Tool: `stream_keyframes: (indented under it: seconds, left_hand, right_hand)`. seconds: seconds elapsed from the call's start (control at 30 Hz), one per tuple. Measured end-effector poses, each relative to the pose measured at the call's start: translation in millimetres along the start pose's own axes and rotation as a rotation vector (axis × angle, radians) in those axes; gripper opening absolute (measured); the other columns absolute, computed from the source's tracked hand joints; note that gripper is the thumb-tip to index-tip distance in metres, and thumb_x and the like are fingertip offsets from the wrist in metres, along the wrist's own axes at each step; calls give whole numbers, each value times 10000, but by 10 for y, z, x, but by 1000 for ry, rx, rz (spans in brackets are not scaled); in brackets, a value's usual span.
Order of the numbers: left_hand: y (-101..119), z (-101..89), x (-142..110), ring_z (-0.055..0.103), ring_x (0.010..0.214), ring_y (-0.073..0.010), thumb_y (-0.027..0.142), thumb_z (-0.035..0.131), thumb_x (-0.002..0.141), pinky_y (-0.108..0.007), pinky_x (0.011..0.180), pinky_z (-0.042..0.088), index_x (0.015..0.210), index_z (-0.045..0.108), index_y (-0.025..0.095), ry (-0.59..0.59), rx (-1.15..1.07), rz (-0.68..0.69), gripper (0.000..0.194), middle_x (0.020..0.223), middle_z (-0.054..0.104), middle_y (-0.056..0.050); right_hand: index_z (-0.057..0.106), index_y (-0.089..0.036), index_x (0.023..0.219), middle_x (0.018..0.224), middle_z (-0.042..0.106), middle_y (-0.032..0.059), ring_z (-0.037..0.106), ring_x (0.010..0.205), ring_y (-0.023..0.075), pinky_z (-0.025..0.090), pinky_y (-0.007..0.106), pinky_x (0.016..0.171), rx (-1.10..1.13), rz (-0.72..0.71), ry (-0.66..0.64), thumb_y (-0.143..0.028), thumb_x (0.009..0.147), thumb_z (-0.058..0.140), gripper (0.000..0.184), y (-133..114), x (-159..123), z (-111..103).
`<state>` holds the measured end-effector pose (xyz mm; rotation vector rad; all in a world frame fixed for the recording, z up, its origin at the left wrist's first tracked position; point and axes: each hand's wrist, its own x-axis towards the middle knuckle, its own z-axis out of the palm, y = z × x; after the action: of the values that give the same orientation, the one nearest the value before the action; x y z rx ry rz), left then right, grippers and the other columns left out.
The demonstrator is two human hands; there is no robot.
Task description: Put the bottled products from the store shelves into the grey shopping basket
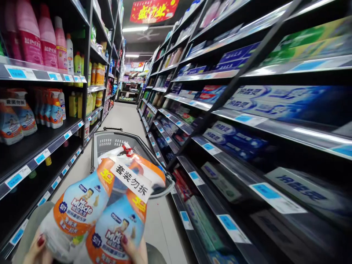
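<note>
A taped-together pair of Mr Muscle spray cleaner bottles (82, 205) is held up before me, blue and orange labels facing my eyes. A white strip with black print (132, 178) joins the two necks. My left hand (38, 249) grips the base of the left bottle. Around the lower right side of the other bottle wraps my right hand (136, 251). Both hands are cut off by the bottom edge. Just beyond the bottles is a grey shopping basket (100, 146) with a dark rim, partly hidden behind them.
Left shelves (41, 146) carry pink bottles (29, 36) and more orange-and-blue spray bottles (55, 110). Right shelves (203, 143) hold boxed toothpaste (255, 97), blurred near me. A pale aisle floor (123, 113) runs between them, and a red banner (154, 11) hangs overhead.
</note>
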<state>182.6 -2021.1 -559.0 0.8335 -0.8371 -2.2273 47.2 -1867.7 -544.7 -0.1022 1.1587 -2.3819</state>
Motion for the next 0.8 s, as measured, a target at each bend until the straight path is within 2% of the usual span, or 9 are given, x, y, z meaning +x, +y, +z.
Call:
stream_keyframes:
  seconds: [0.07, 0.13, 0.23, 0.3, 0.37, 0.47, 0.6, 0.7, 0.8]
  left_hand:
    - [195, -15, 13, 495, 1167, -443, 418, 851, 395, -559, 935, 444, 942, 698, 225, -104, 111, -51, 600, 1032, 707, -105]
    - [410, 116, 63, 536, 1111, -451, 331, 878, 336, -548, 893, 472, 938, 689, 200, -214, 194, -119, 644, 1005, 712, -116]
    - [703, 507, 226, 630, 987, -377, 251, 858, 425, -456, 830, 528, 1029, 638, 180, -394, 223, -223, 647, 978, 715, -117]
    - [839, 825, 394, 671, 882, -328, 196, 810, 527, -403, 744, 562, 1057, 603, 147, -499, 239, -233, 571, 981, 708, -131]
    - [907, 1153, 602, 685, 747, -295, 161, 749, 603, -391, 586, 582, 1095, 562, 120, -569, 252, -194, 527, 971, 702, -141]
    - [874, 1646, 968, 667, 649, -259, 162, 651, 691, -386, 439, 563, 1145, 507, 99, -554, 263, -195, 480, 910, 700, -121]
    - [648, 2232, 1545, 674, 777, -252, 213, 538, 802, -414, 583, 588, 1159, 499, 75, -523, 350, -294, 385, 910, 686, -118]
    - [427, 2540, 1984, 657, 737, -184, 262, 506, 873, -361, 636, 573, 1130, 526, 99, -508, 495, -330, 305, 892, 664, -87]
    - [201, 2693, 2314, 624, 696, -129, 298, 504, 900, -299, 627, 548, 1037, 570, 109, -493, 680, -349, 242, 855, 637, -47]
  right_hand:
    - [630, -250, 1042, 905, 719, 46, 675, 847, 295, 546, 418, 791, 30, 45, -10, -409, 570, 820, 533, -202, 44, 62]
    - [623, -232, 1044, 923, 715, 47, 672, 856, 295, 541, 411, 791, 21, 68, -56, -364, 581, 815, 518, -407, 94, 172]
    - [614, -188, 1039, 948, 707, 67, 671, 834, 283, 535, 393, 776, -47, 38, -172, -322, 629, 787, 465, -696, 302, 401]
    - [605, -177, 1042, 966, 701, 64, 666, 834, 265, 533, 365, 764, -125, -25, -238, -359, 650, 767, 462, -899, 590, 556]
    - [599, -183, 1012, 953, 699, 40, 657, 853, 233, 526, 317, 749, -231, -85, -258, -425, 694, 719, 417, -1125, 973, 674]
    - [601, -157, 897, 853, 693, 30, 651, 778, 176, 519, 276, 717, -339, -33, -258, -339, 831, 602, 193, -1454, 1574, 740]
    - [597, -98, 885, 800, 646, 24, 612, 658, 113, 526, 265, 651, -551, 146, -208, -165, 894, 542, 87, -1670, 2205, 620]
    - [583, -95, 888, 811, 615, 12, 591, 655, 94, 516, 234, 605, -700, 210, -90, -212, 919, 534, 131, -1655, 2616, 424]
    - [583, -98, 914, 814, 603, 13, 582, 655, 94, 512, 231, 595, -829, 262, 0, -265, 929, 524, 177, -1593, 3014, 215]
